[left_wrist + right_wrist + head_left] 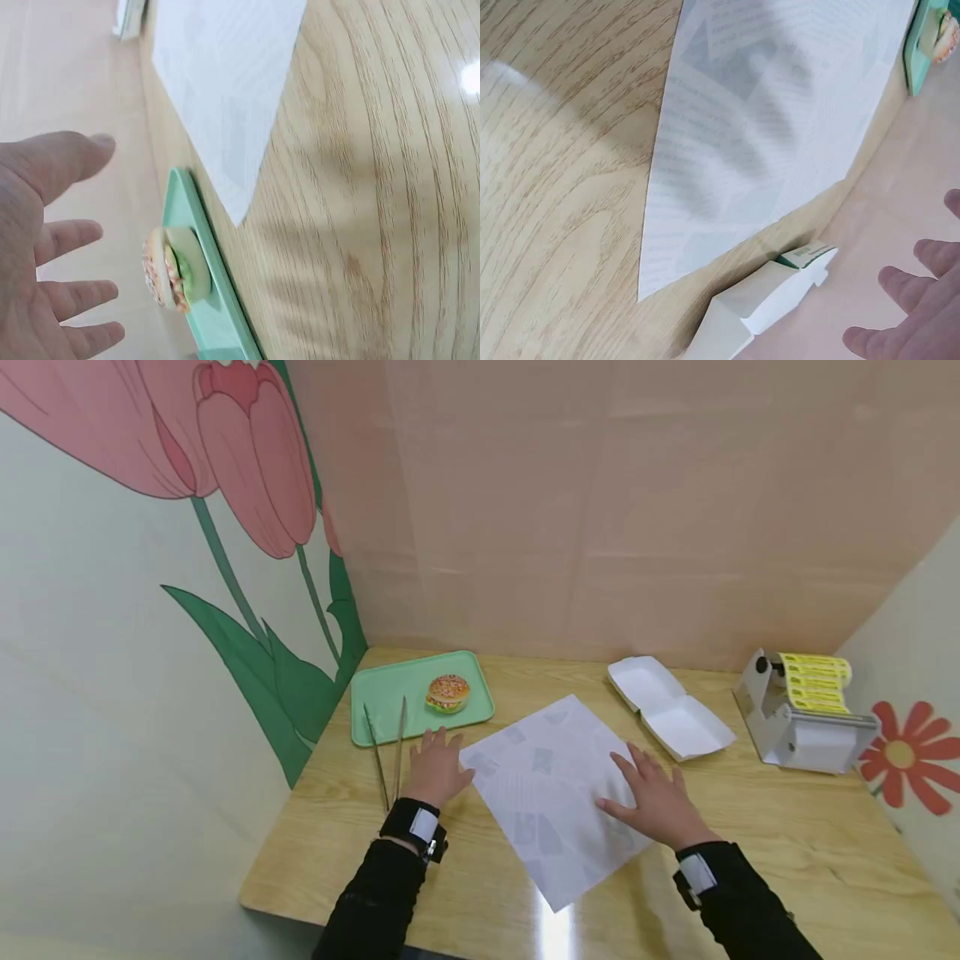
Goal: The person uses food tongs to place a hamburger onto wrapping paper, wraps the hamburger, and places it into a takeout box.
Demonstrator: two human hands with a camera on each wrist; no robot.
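On the pale wooden worktop (465, 881) there, a square, faintly printed white paper sheet (547, 802) lies between the empty, spread-fingered left hand (437, 770), just by its left corner, and the right hand (662, 803), likewise empty, above its right edge.

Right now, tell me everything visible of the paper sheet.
The paper sheet is white, thin-looking and roughly square, with faint grey blocks and lines of print too pale to read. It lies flat on the wooden table, one corner pointing toward the table's near edge. The green tray sits beyond its left corner, the open white box beyond its right edge. The right hand hovers over its right side; the left hand is near its left corner. Neither appears to touch it.
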